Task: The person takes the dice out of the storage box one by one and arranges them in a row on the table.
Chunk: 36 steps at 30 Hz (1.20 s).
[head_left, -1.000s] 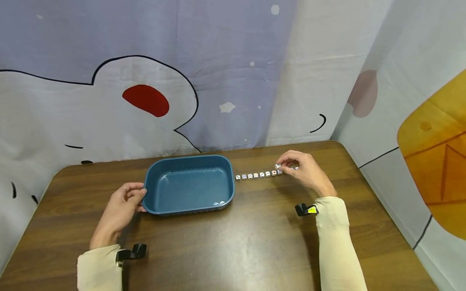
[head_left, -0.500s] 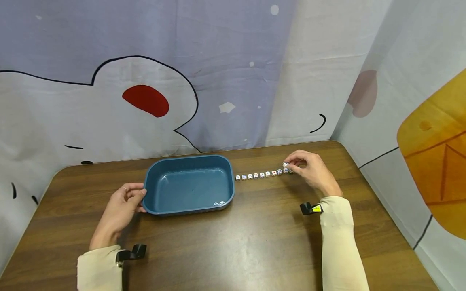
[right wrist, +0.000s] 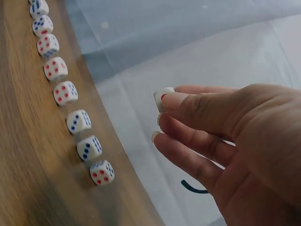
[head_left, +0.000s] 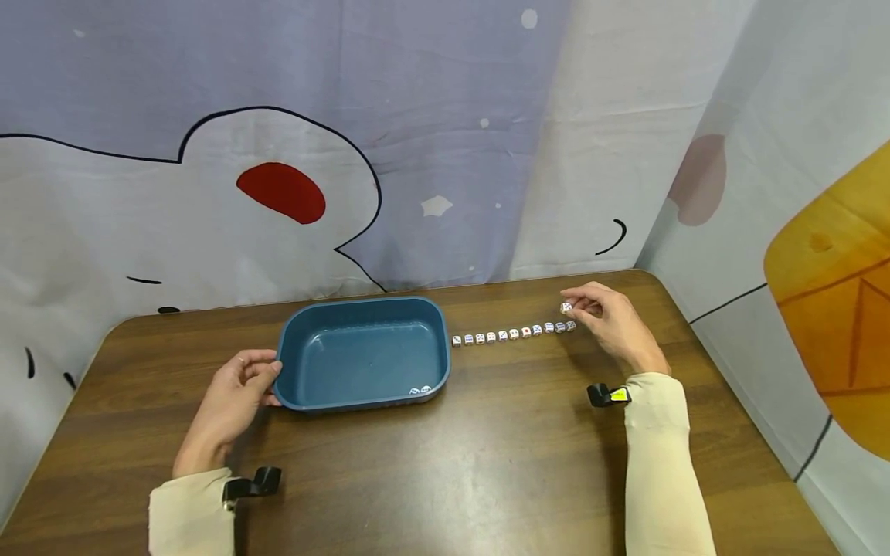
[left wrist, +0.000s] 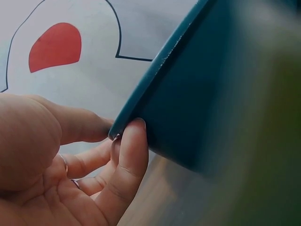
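Between thumb and forefinger my right hand pinches a white die, raised just above the right end of a row of dice. The right wrist view shows the held die apart from the row, whose end die has red and blue pips. At the left, my left hand grips the rim of a blue plastic basin; in the left wrist view its thumb and fingers pinch the basin's rim. Two dice lie in the basin's near right corner.
Everything stands on a brown wooden table. A printed cloth hangs along its back edge, and another covers the right side. The row of dice runs from the basin's right wall toward the right.
My right hand has moved rightward along the row with the die, uncovering the dice at its right end. The left hand and the basin have stayed in place.
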Motion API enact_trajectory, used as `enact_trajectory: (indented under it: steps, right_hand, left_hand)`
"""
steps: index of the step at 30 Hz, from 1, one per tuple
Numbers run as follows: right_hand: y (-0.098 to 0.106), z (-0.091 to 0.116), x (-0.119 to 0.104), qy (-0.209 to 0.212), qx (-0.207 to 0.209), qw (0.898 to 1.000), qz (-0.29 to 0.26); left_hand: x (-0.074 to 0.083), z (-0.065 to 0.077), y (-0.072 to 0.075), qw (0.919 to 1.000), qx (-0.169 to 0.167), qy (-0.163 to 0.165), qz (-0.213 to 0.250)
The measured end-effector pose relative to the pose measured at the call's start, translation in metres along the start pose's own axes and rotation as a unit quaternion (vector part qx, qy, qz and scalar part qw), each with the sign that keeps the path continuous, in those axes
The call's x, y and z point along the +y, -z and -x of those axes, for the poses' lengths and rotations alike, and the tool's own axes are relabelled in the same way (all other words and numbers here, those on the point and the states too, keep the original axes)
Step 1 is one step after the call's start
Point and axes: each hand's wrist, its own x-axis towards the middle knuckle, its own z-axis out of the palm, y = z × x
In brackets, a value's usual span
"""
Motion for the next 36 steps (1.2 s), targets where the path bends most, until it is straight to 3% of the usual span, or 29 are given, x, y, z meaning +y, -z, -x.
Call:
enact_trajectory:
  steps: [13,29,36]
  right_hand:
    - [0.008,0.001,0.022,-0.022,-0.001,0.999,0.027]
    - [0.002,0.007,0.056,-0.057,-0.015,0.998,0.032]
    - [-0.005,0.007,0.063,-0.055,-0.023,0.998,0.029]
  left_hand:
    - [-0.002,0.000,0.000,1.0000,-0.001,-0.003,0.007]
    - [-0.001,0.000,0.000,1.0000,-0.002,-0.001,0.006]
    - [-0.001,0.000,0.000,1.0000,0.000,-0.004,0.004]
